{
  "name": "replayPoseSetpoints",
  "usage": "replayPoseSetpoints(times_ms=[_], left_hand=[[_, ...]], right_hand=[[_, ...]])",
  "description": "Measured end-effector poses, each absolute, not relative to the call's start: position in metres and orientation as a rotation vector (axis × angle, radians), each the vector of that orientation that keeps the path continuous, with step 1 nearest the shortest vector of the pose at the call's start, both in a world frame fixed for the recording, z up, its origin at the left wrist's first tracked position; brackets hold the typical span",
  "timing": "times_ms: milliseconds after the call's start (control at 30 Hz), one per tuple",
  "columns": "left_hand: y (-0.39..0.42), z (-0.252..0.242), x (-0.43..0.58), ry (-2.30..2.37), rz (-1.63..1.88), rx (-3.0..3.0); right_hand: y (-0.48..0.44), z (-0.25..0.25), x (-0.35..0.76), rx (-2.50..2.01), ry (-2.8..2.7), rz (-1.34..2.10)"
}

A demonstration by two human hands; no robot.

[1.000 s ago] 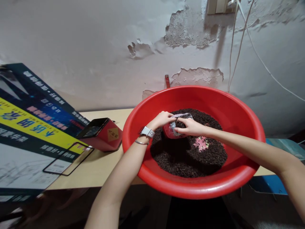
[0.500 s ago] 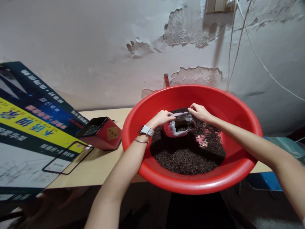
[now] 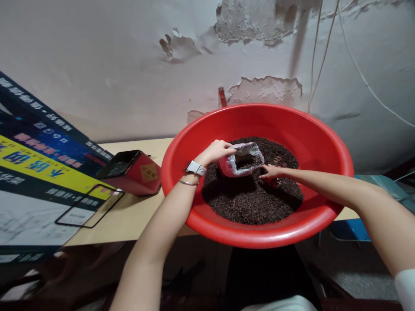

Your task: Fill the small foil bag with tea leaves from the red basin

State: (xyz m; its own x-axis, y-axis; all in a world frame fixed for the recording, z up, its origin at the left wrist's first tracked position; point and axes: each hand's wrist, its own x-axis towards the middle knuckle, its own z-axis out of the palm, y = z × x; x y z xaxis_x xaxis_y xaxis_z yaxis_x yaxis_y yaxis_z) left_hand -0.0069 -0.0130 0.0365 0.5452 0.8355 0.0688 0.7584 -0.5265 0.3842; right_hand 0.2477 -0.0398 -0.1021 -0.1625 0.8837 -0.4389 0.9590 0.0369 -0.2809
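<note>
A red tin (image 3: 224, 166) lined with a clear plastic bag (image 3: 240, 172) lies tilted on loose dark leaves, like tea (image 3: 249, 211), in a big red basin (image 3: 269, 242). Some leaves show inside its mouth. My left hand (image 3: 216, 151) grips the tin's rim and bag edge from the left, thumb and fingers closed. Low over the leaves just right of the tin's mouth is my right hand (image 3: 271, 172), its visible fingers stretched out and apart, touching the leaves. Nothing shows in it, though its lower fingers are partly hidden.
Left of the basin, a second red tin (image 3: 139, 172) lies on the pale table (image 3: 129, 224). A large printed carton (image 3: 42, 172) and a thin black wire frame (image 3: 92, 224) are further left. Behind stands a peeling wall (image 3: 129, 65) with hanging cables (image 3: 319, 60).
My right hand has moved from behind the tin's mouth down to the leaves at its right. The pinkish patch there is now mostly covered. My left hand keeps its grip.
</note>
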Motion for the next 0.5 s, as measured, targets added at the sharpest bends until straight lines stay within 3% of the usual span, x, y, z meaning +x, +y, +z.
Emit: replayPoseSetpoints(times_ms=[233, 500], left_hand=[[-0.012, 0.037, -0.006, 1.335, 0.370, 2.464], [-0.009, 0.035, -0.007, 1.328, 0.378, 2.458]], right_hand=[[-0.068, -0.101, 0.224, 1.624, 2.077, -1.523], [-0.081, -0.086, 0.215, 1.492, 1.952, -1.481]])
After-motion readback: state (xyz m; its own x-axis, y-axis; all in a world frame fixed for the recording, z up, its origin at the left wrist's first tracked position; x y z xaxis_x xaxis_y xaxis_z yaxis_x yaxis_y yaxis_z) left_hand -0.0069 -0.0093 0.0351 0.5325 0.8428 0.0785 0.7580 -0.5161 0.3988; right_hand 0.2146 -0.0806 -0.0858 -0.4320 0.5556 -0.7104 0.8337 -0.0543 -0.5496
